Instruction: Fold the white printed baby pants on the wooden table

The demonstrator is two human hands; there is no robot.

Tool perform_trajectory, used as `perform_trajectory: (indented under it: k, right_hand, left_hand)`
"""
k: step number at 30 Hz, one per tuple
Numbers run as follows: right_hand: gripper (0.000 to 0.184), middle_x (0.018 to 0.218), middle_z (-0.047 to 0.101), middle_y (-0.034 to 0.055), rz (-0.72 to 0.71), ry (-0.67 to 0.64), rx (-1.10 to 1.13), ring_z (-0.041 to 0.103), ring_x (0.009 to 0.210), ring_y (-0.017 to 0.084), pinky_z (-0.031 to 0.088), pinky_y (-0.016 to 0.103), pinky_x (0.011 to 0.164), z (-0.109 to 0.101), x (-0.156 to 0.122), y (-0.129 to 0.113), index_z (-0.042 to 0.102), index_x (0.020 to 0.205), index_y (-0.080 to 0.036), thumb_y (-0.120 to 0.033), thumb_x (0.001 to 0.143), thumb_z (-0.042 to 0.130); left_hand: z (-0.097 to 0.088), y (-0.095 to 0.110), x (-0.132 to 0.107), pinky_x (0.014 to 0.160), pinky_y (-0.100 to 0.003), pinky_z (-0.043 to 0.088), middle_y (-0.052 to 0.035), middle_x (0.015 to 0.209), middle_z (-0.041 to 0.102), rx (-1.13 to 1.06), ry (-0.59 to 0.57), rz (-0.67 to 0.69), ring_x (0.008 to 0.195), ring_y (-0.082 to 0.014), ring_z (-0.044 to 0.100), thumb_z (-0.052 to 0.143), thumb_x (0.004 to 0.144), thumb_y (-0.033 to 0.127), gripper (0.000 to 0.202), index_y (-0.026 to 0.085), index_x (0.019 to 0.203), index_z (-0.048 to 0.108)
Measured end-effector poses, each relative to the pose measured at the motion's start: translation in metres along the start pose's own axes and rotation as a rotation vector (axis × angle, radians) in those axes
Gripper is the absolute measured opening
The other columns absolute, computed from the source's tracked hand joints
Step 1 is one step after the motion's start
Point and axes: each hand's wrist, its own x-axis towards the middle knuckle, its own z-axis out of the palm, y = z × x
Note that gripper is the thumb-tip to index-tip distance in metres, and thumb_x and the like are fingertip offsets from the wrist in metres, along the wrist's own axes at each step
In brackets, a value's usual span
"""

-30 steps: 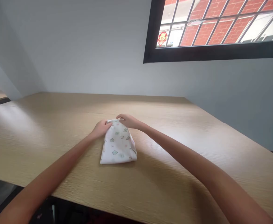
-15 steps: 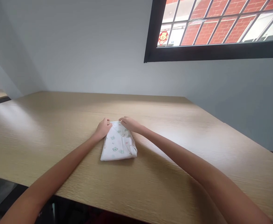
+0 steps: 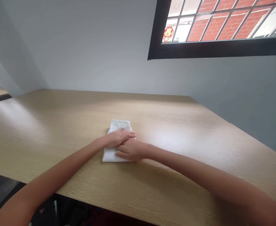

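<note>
Ok so from the head cam, 2 bare hands are working on a folded white cloth (image 3: 117,126) that's sitting on a light wood table (image 3: 57,131), roughly in the middle of the view and not far in from the near edge. The left hand (image 3: 118,138) is lying flat across the top of the cloth with its fingers pointing right, and the right hand (image 3: 130,150) is lying just below it with its fingers pointing left, so the 2 hands are touching and covering most of the cloth. Neither one is clenching or pinching anything as far as I can tell, they're both open and resting on the fabric. Only the far strip and a bit of the near edge of the cloth are showing, with some tiny faint print on the far part. Past the table, a plain grey wall (image 3: 81,53) is rising up, and a black-framed window (image 3: 199,51) is showing a red brick wall (image 3: 232,25) and 1 small red decoration (image 3: 168,34).
</note>
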Motion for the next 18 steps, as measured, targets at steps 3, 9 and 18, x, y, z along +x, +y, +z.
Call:
perform_trajectory:
  k: [3,9,18]
  right_hand:
    - [0.061,0.141,0.020,0.0169,-0.117,0.030,0.055,0.018,0.131,0.027,0.017,0.041,0.109,0.007,-0.018,-0.023,0.022,0.137,-0.002,-0.040,0.091,0.033]
    - [0.065,0.144,0.006,0.0122,-0.164,0.018,0.203,0.001,0.133,0.024,0.006,0.038,0.111,0.012,-0.047,-0.054,0.012,0.140,-0.006,-0.045,0.091,0.030]
    - [0.068,0.140,0.026,0.0081,-0.024,0.008,0.097,0.016,0.130,0.033,-0.001,0.059,0.104,-0.017,-0.050,-0.021,0.028,0.137,-0.016,-0.025,0.075,0.055]
  left_hand:
    - [-0.007,-0.028,0.018,0.108,-0.040,0.003,0.0038,0.141,0.031,0.108,-0.049,-0.044,0.133,-0.0164,0.018,0.018,0.094,0.035,0.041,0.031,0.128,0.041]
    - [-0.020,-0.069,0.052,0.103,-0.050,0.015,-0.0031,0.138,0.037,0.209,-0.005,-0.254,0.128,-0.0231,0.028,0.020,0.094,0.034,0.041,0.029,0.127,0.043]
    - [-0.023,-0.042,0.000,0.109,-0.039,0.005,-0.0029,0.145,0.023,0.284,0.240,-0.300,0.133,-0.0168,0.015,0.017,0.094,0.037,0.047,0.019,0.136,0.029]
